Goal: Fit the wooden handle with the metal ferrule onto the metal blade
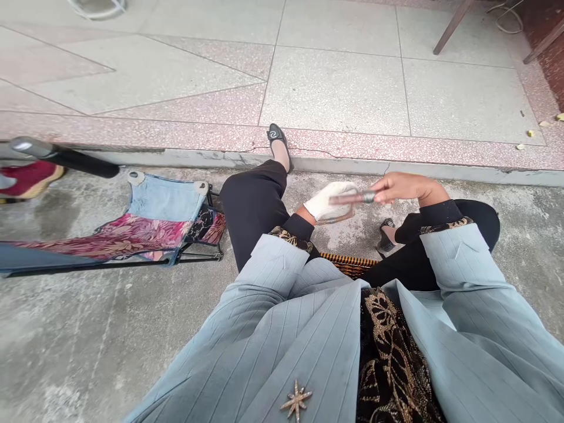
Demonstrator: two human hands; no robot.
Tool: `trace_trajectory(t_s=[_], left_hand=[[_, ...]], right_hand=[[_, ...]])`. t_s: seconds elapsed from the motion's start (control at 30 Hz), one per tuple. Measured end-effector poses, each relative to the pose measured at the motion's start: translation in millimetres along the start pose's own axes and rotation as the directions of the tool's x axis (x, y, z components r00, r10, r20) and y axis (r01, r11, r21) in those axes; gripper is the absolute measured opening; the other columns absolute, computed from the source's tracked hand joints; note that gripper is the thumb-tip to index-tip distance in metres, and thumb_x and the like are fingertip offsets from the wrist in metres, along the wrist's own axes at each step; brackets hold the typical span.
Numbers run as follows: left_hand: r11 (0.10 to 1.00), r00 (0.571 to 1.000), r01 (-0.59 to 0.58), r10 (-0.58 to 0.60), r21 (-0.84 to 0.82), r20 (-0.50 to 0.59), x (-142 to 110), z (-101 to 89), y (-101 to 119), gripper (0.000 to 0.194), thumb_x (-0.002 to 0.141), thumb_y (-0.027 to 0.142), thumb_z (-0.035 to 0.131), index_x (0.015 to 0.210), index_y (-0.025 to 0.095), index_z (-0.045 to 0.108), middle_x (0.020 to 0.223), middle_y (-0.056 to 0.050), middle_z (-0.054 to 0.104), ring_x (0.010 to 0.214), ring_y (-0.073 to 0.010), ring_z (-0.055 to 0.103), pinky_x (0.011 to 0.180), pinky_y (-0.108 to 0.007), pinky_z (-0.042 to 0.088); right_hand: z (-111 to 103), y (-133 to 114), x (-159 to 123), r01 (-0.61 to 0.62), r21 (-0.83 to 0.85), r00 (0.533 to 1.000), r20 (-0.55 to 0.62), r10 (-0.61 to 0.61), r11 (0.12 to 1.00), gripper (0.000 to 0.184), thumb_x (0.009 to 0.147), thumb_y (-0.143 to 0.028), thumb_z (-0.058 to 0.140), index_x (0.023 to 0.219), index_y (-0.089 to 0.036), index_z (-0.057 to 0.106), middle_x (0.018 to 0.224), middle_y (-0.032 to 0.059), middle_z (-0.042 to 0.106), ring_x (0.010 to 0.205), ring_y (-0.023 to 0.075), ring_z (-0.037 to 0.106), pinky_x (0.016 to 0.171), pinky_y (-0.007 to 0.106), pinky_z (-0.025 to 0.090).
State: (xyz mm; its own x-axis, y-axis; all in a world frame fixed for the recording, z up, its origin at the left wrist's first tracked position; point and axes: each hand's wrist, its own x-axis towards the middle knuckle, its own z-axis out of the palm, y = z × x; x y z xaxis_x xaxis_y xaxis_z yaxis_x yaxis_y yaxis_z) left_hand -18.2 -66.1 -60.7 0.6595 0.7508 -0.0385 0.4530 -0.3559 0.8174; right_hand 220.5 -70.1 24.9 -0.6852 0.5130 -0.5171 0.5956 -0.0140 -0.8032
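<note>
- At the far left I see a dark red shoe (33,181) on the concrete, partly cut off by the edge of my view, with a black tube (86,161) slanting just beside it.
- Next I have a low folding chair (154,226), its fabric pale blue at one end and red-patterned along the middle.
- Further along is a bent leg in dark trousers (253,202), its black shoe (277,136) set on the tiled step (211,108).
- The left hand (330,191) wears a white glove and sits in front of the lap. It is blurred, with the fingers curled; I cannot tell whether they are pressed on anything.
- A thin curved strip (337,220) runs along the underside of that glove; I can't make out what it belongs to.
- The wire-wrapped rod (350,198) lies nearly level between my two hands, its brown end across the glove and its coil of silvery wire near the other end.
- Below it, between the thighs, shows a strip of woven wicker (348,264).
- The bare right hand (408,187) pinches the rod's coiled end between thumb and fingers, above and to the right of the other black shoe (386,236).
- At the upper right a brown furniture leg (453,26) stands on the tiles, and small yellow scraps (531,134) lie near the step's edge.
</note>
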Motion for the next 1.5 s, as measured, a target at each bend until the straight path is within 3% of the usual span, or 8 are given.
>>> trace_trajectory(t_s=[0.4,0.57,0.77,0.87,0.97,1.17,1.33,1.5], left_hand=[[0.986,0.992,-0.062,0.044,0.156,0.117,-1.4,12.7,5.9,0.029,0.093,0.036,0.045,0.091,0.018,0.068,0.086,-0.005,0.067,0.084,-0.0188,0.060,0.081,-0.030,0.044],[0.975,0.992,-0.091,0.071,0.203,0.104,-4.0,6.9,8.6,0.028,0.091,0.034,0.047,0.095,0.020,0.070,0.093,-0.004,0.070,0.090,-0.0199,0.063,0.085,-0.030,0.045],[0.995,0.995,-0.092,0.090,0.041,0.034,-4.2,-0.6,9.2,0.032,0.093,0.034,0.044,0.097,0.015,0.069,0.094,-0.005,0.071,0.087,-0.0183,0.063,0.083,-0.030,0.046],[0.998,0.999,-0.032,0.030,-0.055,-0.026,-2.8,0.5,8.4,0.035,0.095,0.037,0.042,0.095,0.012,0.067,0.086,-0.005,0.068,0.079,-0.0164,0.060,0.076,-0.028,0.045],[0.998,0.998,-0.042,0.044,-0.039,0.054,-2.1,5.3,7.9,0.035,0.095,0.038,0.042,0.092,0.012,0.066,0.082,-0.003,0.066,0.075,-0.0151,0.058,0.075,-0.026,0.044],[0.987,0.967,-0.159,0.155,0.003,0.200,-4.8,10.4,13.9,0.031,0.093,0.035,0.045,0.094,0.015,0.068,0.089,-0.003,0.069,0.082,-0.0152,0.060,0.081,-0.026,0.043],[0.996,0.994,-0.064,0.057,0.068,0.093,-8.8,-2.6,17.3,0.027,0.092,0.030,0.047,0.096,0.016,0.070,0.093,-0.002,0.070,0.088,-0.0157,0.062,0.083,-0.026,0.044],[0.997,0.996,0.012,-0.005,0.073,-0.092,-8.7,-12.6,10.0,0.026,0.090,0.028,0.047,0.098,0.014,0.069,0.094,-0.003,0.071,0.087,-0.0156,0.061,0.085,-0.027,0.045]], right_hand=[[-9.6,21.6,21.9,-0.553,-0.305,0.683,-0.699,0.212,0.775,0.030,0.089,-0.041,0.059,0.088,-0.015,0.073,0.083,0.0092,0.068,0.078,0.0209,0.059,0.064,0.030,0.035],[4.1,14.3,32.4,-0.594,-0.537,0.802,-0.459,0.383,0.599,0.028,0.090,-0.039,0.059,0.093,-0.015,0.075,0.093,0.0143,0.071,0.083,0.0241,0.063,0.066,0.032,0.038],[3.0,3.7,7.4,-0.119,-0.164,0.949,0.269,0.161,0.979,0.034,0.079,-0.048,0.071,0.093,-0.017,0.076,0.064,-0.0019,0.061,0.058,0.0108,0.049,0.061,0.025,0.039],[-8.2,1.5,-12.0,0.116,0.083,0.975,-0.197,-0.098,0.990,0.040,0.077,-0.052,0.071,0.097,-0.017,0.074,0.067,-0.0026,0.059,0.057,0.0090,0.046,0.058,0.024,0.037],[-16.9,6.1,-16.0,0.223,0.148,0.779,-0.622,-0.085,0.964,0.034,0.082,-0.048,0.068,0.080,-0.014,0.067,0.065,-0.0007,0.056,0.054,0.0083,0.042,0.055,0.024,0.034],[-14.9,17.7,10.7,-0.437,-0.112,0.598,-0.777,0.196,0.892,0.026,0.087,-0.039,0.062,0.084,-0.015,0.071,0.076,0.0077,0.067,0.069,0.0175,0.057,0.063,0.029,0.039],[-2.2,17.8,25.9,-0.642,-0.472,0.752,-0.539,0.379,0.604,0.028,0.087,-0.039,0.061,0.094,-0.016,0.075,0.100,0.0166,0.072,0.088,0.0270,0.064,0.071,0.034,0.042],[3.1,12.7,15.1,-0.248,-0.373,0.924,0.187,0.334,0.894,0.027,0.083,-0.043,0.066,0.082,-0.017,0.074,0.063,0.0022,0.062,0.060,0.0147,0.052,0.062,0.029,0.039]])
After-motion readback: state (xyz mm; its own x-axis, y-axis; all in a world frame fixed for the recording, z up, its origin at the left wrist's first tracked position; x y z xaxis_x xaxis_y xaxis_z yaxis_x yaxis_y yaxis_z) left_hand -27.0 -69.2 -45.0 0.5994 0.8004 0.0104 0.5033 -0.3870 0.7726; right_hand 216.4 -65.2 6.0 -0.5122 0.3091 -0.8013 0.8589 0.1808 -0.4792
